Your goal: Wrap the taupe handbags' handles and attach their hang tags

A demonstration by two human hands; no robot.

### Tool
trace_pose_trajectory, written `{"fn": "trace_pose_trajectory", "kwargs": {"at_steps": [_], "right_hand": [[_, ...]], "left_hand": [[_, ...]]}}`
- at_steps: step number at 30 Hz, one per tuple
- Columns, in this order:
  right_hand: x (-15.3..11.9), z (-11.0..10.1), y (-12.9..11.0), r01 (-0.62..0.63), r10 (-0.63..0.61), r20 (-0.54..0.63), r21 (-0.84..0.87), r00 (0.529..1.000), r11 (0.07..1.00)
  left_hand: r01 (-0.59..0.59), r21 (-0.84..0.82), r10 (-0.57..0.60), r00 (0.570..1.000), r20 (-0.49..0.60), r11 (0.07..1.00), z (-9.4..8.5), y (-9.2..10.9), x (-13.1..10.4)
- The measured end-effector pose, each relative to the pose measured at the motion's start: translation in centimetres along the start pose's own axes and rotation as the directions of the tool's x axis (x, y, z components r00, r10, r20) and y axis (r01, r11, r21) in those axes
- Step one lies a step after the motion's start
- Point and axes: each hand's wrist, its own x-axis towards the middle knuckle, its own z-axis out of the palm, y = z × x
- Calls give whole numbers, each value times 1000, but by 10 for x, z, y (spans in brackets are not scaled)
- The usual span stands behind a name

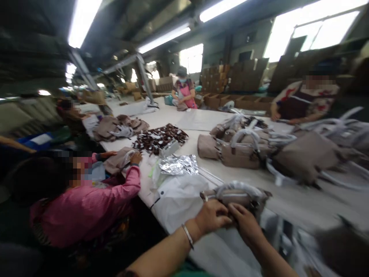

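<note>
A taupe handbag (263,198) with its handle wrapped in white covering stands on the table just beyond my hands. At its near side my left hand (211,218) is closed, thumb and fingers pinched together. Close beside it, my right hand (245,223) is also closed, its fingertips meeting the left ones over a small dark piece. Whether that piece belongs to the bag is hidden by the fingers. White sheeting (184,196) lies under and left of my hands, with crumpled silver foil (180,164) on top.
Wrapped handbags (240,154) crowd the table's right side, with a larger bag (308,156) farther right. Dark brown straps (161,138) are heaped beyond the foil. A co-worker in pink (86,211) handles a taupe bag (117,161) at left. Other people stand across the table.
</note>
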Motion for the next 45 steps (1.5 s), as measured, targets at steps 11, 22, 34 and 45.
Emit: {"fn": "trace_pose_trajectory", "kwargs": {"at_steps": [11, 22, 34, 45], "right_hand": [[7, 3, 3, -216, 192, 100, 403, 976, 889], [9, 1, 3, -291, 221, 196, 505, 955, 812], [11, 1, 1, -308, 238, 200, 507, 951, 805], [15, -2, 0, -329, 262, 205, 450, 943, 830]], "left_hand": [[-32, 79, 35, 999, -35, 996, 3, -11, 10], [-107, 441, 137, 990, -37, 891, 4, 2, 17], [-128, 579, 125, 991, 45, 805, 4, 7, 20], [-194, 673, 118, 980, 158, 714, -4, 12, 28]]}}
